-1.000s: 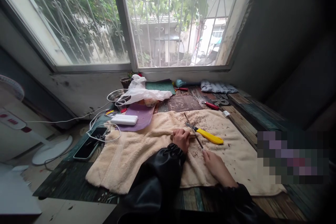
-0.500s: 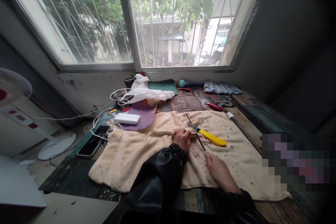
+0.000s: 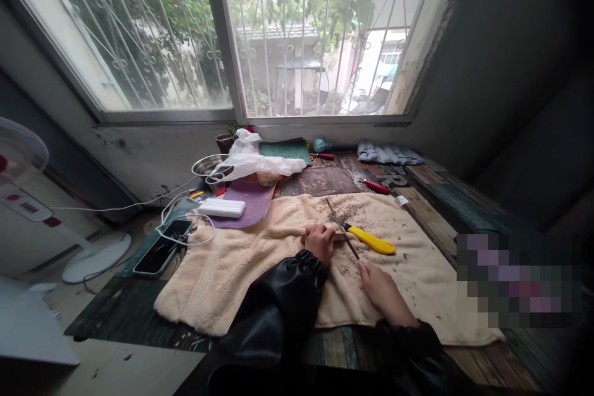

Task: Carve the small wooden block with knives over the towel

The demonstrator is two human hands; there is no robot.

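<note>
My left hand [image 3: 319,242] is closed over a small piece of wood [image 3: 340,237], pressing it down on a beige towel [image 3: 260,260]. Most of the wood is hidden under the fingers; one end sticks out to the right. In my right hand [image 3: 380,288] is a thin dark file [image 3: 346,238], gripped at its near end. Its blade slants up and left, across the protruding end of the wood. Just right of the file lies a utility knife [image 3: 371,239] with a yellow handle. Brown shavings are scattered over the towel around it.
Behind the towel lie a red-handled tool [image 3: 377,186], a green mat [image 3: 286,153] and a white plastic bag [image 3: 266,166]. To the left are a white power bank [image 3: 221,208], a phone [image 3: 162,249] and looping cables. A fan [image 3: 28,198] stands beyond the table's left edge.
The whole view has shifted slightly. My left hand still holds the wood, and the file stays across its end with little visible movement.
</note>
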